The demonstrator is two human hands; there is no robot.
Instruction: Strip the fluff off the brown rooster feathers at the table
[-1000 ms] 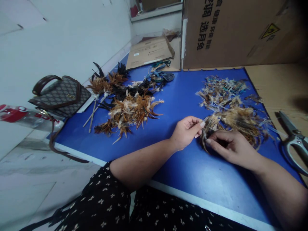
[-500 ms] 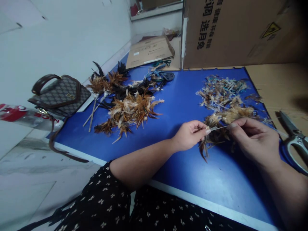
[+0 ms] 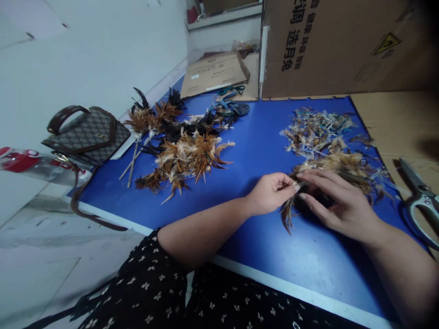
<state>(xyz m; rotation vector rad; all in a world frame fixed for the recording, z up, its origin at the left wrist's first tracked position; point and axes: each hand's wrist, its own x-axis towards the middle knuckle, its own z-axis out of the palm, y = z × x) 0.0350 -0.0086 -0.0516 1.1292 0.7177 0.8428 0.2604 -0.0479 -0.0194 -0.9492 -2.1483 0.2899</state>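
My left hand (image 3: 270, 194) pinches a small bunch of feathers (image 3: 286, 218) between thumb and fingertips; dark brown tips hang below the grip. Close on its right is my right hand (image 3: 343, 201), thumb and fingers apart around the bunch's pale upper end. Its fingertips are at the feathers but not closed on them. Behind both hands lies a heap of tan loose feathers (image 3: 343, 164), partly hidden by the right hand. Beyond it is a scatter of feather scraps and blue-white fibres (image 3: 315, 130) on the blue table (image 3: 260, 137).
Scissors (image 3: 420, 196) lie at the right edge. Bundles of brown and black feathers (image 3: 192, 155) are spread on the left, with thin sticks (image 3: 132, 164) beside them. A handbag (image 3: 92, 137) and bottle (image 3: 41, 167) stand far left. A large cardboard box (image 3: 336, 50) rises at the back.
My right hand has moved left to the bunch and its fingers have spread. The thin pale strand stretched between the hands no longer shows. My left hand keeps its pinch.
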